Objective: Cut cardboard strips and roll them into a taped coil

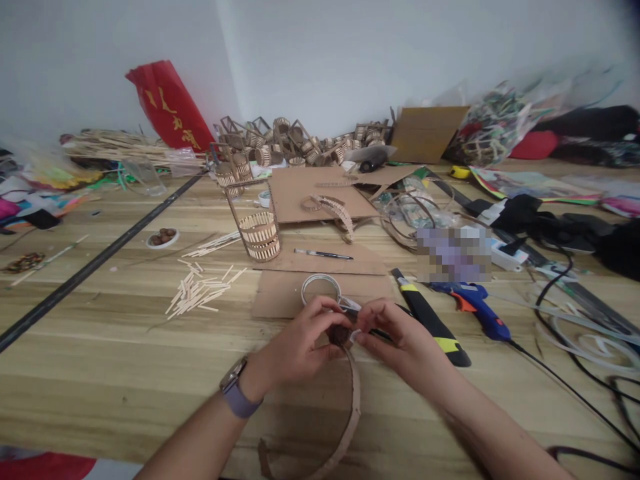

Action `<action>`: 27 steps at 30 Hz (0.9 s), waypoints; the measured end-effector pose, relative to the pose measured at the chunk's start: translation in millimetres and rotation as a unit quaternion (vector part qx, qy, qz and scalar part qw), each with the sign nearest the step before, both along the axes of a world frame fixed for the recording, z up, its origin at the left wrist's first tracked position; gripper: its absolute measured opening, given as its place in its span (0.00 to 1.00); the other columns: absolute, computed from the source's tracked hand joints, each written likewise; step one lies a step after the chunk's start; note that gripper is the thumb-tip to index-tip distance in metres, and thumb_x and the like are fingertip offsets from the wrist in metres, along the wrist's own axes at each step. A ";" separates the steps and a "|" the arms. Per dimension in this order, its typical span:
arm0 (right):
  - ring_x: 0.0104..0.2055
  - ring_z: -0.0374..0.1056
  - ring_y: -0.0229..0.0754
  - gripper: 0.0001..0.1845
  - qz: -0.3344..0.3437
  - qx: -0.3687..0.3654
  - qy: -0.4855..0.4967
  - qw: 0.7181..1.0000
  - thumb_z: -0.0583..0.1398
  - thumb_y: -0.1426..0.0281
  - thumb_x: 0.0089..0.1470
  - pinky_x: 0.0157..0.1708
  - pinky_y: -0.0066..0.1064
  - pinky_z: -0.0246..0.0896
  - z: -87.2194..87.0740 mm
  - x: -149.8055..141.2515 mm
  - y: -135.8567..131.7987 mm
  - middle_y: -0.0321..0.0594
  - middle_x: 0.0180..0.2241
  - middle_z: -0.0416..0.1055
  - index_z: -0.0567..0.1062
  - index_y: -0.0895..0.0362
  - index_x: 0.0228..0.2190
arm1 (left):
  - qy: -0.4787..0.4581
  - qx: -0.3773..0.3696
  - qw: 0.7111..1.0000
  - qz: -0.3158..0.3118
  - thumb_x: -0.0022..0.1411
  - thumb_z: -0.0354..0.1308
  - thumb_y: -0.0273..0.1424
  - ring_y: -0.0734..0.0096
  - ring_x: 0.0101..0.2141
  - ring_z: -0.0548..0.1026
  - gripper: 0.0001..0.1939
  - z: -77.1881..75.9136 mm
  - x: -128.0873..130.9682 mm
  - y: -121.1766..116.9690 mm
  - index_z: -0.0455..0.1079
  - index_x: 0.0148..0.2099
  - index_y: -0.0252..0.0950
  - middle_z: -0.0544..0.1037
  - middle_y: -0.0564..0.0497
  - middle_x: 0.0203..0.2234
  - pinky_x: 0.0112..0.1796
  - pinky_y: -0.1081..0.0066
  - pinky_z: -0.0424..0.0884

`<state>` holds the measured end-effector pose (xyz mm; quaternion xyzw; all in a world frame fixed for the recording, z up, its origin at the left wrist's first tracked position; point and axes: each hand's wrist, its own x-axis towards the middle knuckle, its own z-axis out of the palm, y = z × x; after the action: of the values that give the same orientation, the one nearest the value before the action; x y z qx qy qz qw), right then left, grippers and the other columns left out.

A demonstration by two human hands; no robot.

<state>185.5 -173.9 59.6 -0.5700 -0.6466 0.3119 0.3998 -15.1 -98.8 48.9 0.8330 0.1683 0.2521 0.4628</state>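
My left hand (313, 337) is closed, its thumb and fingers gripping a dark brown round piece (340, 335). From there a long curved strip of brown cardboard (356, 393) hangs down towards the front edge; whether it is joined to the round piece I cannot tell. Close beside it, my right hand (390, 333) pinches a small whitish scrap (355, 335), too small to name surely. Just beyond my fingers lies a roll of tape (321, 279) on a cardboard sheet (280, 293).
A small stick basket (259, 237) stands beyond, near loose short sticks (200, 290) and a dish of brown balls (163, 238). At right lie a black-yellow cutter (430, 320), a blue glue gun (480, 310) and cables. A pen (323, 254) rests on cardboard.
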 end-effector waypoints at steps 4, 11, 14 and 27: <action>0.33 0.71 0.40 0.01 -0.016 0.066 -0.053 0.996 0.58 0.70 0.56 0.34 0.31 0.67 -4.8 -4.5 -2.2 0.37 0.30 0.72 0.68 0.53 0.32 | -0.003 -0.008 1.000 0.010 0.66 0.57 0.39 0.61 0.46 0.69 0.16 -0.3 1.4 -0.9 0.69 0.51 0.36 0.65 0.43 0.49 0.49 0.63 0.68; 0.32 0.72 0.39 0.07 -0.005 0.224 -0.125 0.967 0.57 0.77 0.57 0.32 0.28 0.67 -8.5 -7.2 -2.9 0.35 0.30 0.73 0.67 0.51 0.33 | -0.014 -0.018 0.999 0.025 0.64 0.59 0.40 0.64 0.43 0.70 0.16 -2.9 3.8 -1.7 0.69 0.49 0.35 0.66 0.44 0.47 0.46 0.65 0.71; 0.31 0.72 0.37 0.08 -0.010 0.223 -0.144 0.964 0.57 0.77 0.56 0.31 0.26 0.67 -8.5 -6.9 -2.9 0.33 0.29 0.73 0.67 0.51 0.34 | -0.013 -0.013 0.999 0.026 0.64 0.59 0.41 0.64 0.42 0.70 0.16 -5.0 4.2 -2.3 0.68 0.48 0.36 0.66 0.44 0.47 0.45 0.65 0.71; 0.30 0.71 0.35 0.08 -0.015 0.203 -0.129 0.970 0.57 0.77 0.54 0.30 0.24 0.66 -7.9 -6.2 -3.2 0.32 0.29 0.72 0.66 0.51 0.33 | -0.036 0.001 0.999 0.013 0.66 0.57 0.40 0.66 0.43 0.70 0.15 -8.6 4.7 -4.8 0.69 0.49 0.36 0.65 0.45 0.46 0.46 0.66 0.70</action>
<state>179.2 -177.0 51.7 -0.5223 -0.7337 0.0915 0.4248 -10.4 -103.6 40.4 0.8216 0.1623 0.2877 0.4645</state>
